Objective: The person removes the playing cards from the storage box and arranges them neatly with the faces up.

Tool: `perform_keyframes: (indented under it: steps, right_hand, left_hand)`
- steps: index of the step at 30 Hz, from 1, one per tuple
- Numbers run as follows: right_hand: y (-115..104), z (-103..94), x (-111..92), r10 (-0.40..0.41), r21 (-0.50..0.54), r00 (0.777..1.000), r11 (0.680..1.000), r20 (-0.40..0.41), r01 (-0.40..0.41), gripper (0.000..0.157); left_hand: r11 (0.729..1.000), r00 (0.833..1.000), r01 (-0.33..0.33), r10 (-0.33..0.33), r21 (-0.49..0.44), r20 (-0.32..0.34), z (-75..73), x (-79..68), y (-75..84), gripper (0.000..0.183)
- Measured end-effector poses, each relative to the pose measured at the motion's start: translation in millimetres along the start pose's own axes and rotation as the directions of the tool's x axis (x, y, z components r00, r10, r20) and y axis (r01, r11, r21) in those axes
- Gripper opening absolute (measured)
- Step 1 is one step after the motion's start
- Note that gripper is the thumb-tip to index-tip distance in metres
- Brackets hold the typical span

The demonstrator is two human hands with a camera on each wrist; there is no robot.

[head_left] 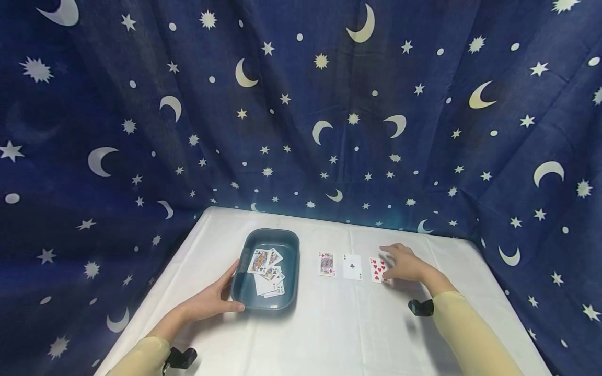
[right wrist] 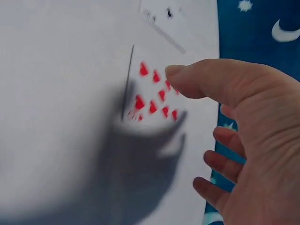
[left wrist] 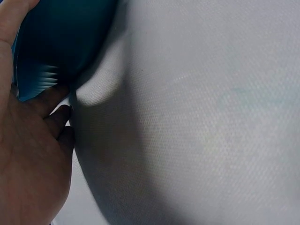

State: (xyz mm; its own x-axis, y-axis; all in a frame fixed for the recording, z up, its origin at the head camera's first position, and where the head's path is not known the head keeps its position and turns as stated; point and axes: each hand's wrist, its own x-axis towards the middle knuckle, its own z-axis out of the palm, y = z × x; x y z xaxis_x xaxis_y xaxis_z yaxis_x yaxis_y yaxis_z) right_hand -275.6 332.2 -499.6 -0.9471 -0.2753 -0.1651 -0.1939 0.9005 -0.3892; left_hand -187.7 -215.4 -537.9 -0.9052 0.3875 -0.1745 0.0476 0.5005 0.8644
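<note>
On the white table, a dark teal tray (head_left: pixel 292 269) holds several playing cards (head_left: pixel 269 272), some with faces. My left hand (head_left: pixel 213 298) holds the tray's near left corner, fingers along its left side and thumb at the near edge. To the tray's right, a red-suited face card (head_left: pixel 326 264), an ace of clubs (head_left: pixel 352 267) and a hearts card (head_left: pixel 378 269) lie face up in a row. Over the right part of the hearts card hovers my right hand (head_left: pixel 405 262). In the right wrist view its thumb (right wrist: pixel 201 79) is spread from the fingers, with nothing visible between.
White cloth (head_left: pixel 324 329) covers the table. Dark blue fabric (head_left: pixel 301 104) with moons and stars hangs behind and at both sides. A black wrist device (head_left: pixel 181 359) sits at the left sleeve, another black device (head_left: pixel 420 307) at the right.
</note>
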Motion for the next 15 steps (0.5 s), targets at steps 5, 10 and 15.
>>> perform_keyframes:
  steps: [5,10,15]
  right_hand:
    - [-26,-4.0,6,-0.059,-0.031,0.995,0.998,-0.085,0.057,0.085]
    - [-61,-4.3,19,-0.141,-0.059,0.980,0.989,-0.143,0.133,0.085]
    - [-102,-4.0,31,-0.229,-0.059,0.962,0.973,-0.149,0.223,0.083]
  left_hand:
    - [1.000,1.000,-0.002,0.002,0.006,-0.011,-0.5,-1.3,2.0,0.112]
    - [1.000,1.000,0.001,-0.001,0.019,-0.022,-0.1,-1.1,1.0,0.111]
    - [0.999,1.000,-0.002,0.003,0.041,-0.021,0.6,-0.5,-0.7,0.112]
